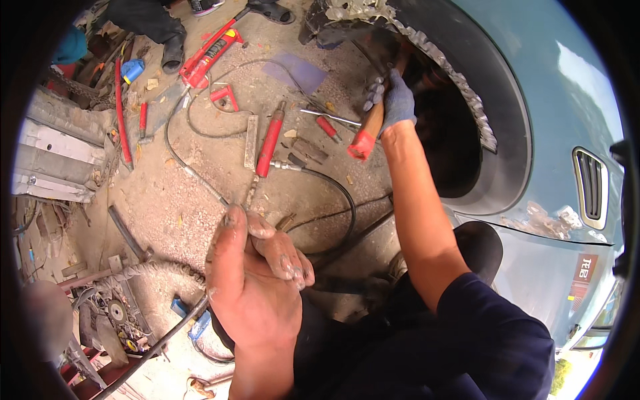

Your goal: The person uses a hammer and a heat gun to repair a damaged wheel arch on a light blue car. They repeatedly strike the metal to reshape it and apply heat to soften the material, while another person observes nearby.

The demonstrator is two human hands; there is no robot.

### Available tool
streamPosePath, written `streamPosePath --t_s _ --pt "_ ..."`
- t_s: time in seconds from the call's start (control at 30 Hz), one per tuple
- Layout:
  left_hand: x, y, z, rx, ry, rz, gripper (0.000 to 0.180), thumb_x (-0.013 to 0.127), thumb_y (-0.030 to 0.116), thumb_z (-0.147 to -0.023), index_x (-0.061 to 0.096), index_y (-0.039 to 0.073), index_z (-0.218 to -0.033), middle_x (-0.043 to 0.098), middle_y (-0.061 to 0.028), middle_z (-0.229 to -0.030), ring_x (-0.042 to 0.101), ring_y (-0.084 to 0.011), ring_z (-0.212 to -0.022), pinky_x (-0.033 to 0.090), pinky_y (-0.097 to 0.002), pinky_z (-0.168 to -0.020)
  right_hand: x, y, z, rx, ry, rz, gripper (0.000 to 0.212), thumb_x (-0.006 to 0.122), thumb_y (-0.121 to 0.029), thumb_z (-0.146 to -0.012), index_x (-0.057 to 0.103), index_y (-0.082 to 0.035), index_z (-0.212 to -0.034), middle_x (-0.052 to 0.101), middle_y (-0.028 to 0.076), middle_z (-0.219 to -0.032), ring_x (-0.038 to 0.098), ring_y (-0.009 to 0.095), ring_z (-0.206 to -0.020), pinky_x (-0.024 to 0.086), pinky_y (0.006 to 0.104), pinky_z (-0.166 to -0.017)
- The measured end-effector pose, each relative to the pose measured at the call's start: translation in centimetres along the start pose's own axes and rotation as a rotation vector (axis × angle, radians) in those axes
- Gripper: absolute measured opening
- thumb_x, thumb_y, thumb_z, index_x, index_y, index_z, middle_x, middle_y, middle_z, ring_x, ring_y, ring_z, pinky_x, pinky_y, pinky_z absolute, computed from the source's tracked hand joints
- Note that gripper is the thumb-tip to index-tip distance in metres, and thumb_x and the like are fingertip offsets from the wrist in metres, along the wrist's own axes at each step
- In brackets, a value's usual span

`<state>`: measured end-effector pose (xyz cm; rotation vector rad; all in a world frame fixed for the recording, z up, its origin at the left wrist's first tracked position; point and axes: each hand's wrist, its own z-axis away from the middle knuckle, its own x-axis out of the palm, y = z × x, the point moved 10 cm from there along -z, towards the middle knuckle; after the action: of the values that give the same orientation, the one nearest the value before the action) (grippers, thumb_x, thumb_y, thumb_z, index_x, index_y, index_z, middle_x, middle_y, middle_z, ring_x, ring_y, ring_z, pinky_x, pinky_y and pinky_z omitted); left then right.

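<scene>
My right hand (pixel 400 103), in a grey-blue glove, is closed around the wooden handle of a hammer (pixel 375 120) whose butt end is red. The dark, blurred hammer head (pixel 383 50) is beside the open wheel arch (pixel 447 127) of a blue-green car. My bare left hand (pixel 260 287), smudged with dirt, is raised palm toward me, thumb and curled fingers drawn together. Whatever they may hold is hidden. Beyond it on the ground lies a red hydraulic cylinder (pixel 270 140) with a black hose (pixel 347 200) coupled to it.
A red hand pump (pixel 210 57) lies farther off, its hose (pixel 173 150) running toward my left hand. Red bars (pixel 123 113) and a metal rod (pixel 330 117) are scattered about. Silver metal beams (pixel 60 160) are stacked left. Another person's legs (pixel 150 30) show at top left.
</scene>
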<state>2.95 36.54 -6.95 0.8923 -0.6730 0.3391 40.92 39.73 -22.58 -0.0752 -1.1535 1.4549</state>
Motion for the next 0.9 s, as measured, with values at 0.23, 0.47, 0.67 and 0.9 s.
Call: streamPosePath --t_s 0.23,0.47,0.67,0.9 --pt "0.6 -1.5 -0.1 -0.037 -0.002 -0.009 0.032 0.054 0.038 -0.113 0.061 0.012 -0.095 0.047 0.0010 -0.061 0.048 -0.0149 -0.053 0.044 -0.0337 -0.053 -1.3 4.2 3.6 -0.215 0.184 -0.328 0.042 0.050 -0.052 -0.111 0.050 -0.018 -0.087 0.049 0.000 -0.066 0.050 0.022 -0.055 0.045 0.0425 -0.053" --pt "-0.1 -1.1 -0.9 -0.017 -0.018 -0.005 0.030 0.059 0.039 -0.111 0.061 0.012 -0.097 0.054 -0.0005 -0.063 0.053 -0.0166 -0.057 0.046 -0.0360 -0.057 4.7 1.4 2.1 0.069 -0.058 -0.101 0.040 0.052 -0.048 -0.111 0.056 -0.016 -0.086 0.052 -0.003 -0.063 0.050 0.018 -0.050 0.045 0.0354 -0.049" --pt "0.9 -1.9 -2.1 0.027 -0.018 -0.043 0.029 0.060 0.038 -0.111 0.061 0.013 -0.096 0.053 -0.0006 -0.064 0.052 -0.0159 -0.060 0.042 -0.0364 -0.062 -3.9 7.2 6.0 0.016 -0.038 0.062 0.035 0.063 -0.040 -0.108 0.056 -0.011 -0.090 0.056 0.005 -0.062 0.055 0.022 -0.045 0.050 0.0409 -0.041" --pt "1.0 -3.3 -3.0 0.052 0.076 -0.145 0.027 0.065 0.038 -0.108 0.061 0.013 -0.098 0.054 -0.0008 -0.069 0.051 -0.0160 -0.066 0.041 -0.0365 -0.067 -10.7 21.8 11.8 0.306 0.004 0.391 0.044 0.071 -0.044 -0.100 0.066 0.000 -0.103 0.066 0.014 -0.077 0.065 0.028 -0.055 0.055 0.0445 -0.049"
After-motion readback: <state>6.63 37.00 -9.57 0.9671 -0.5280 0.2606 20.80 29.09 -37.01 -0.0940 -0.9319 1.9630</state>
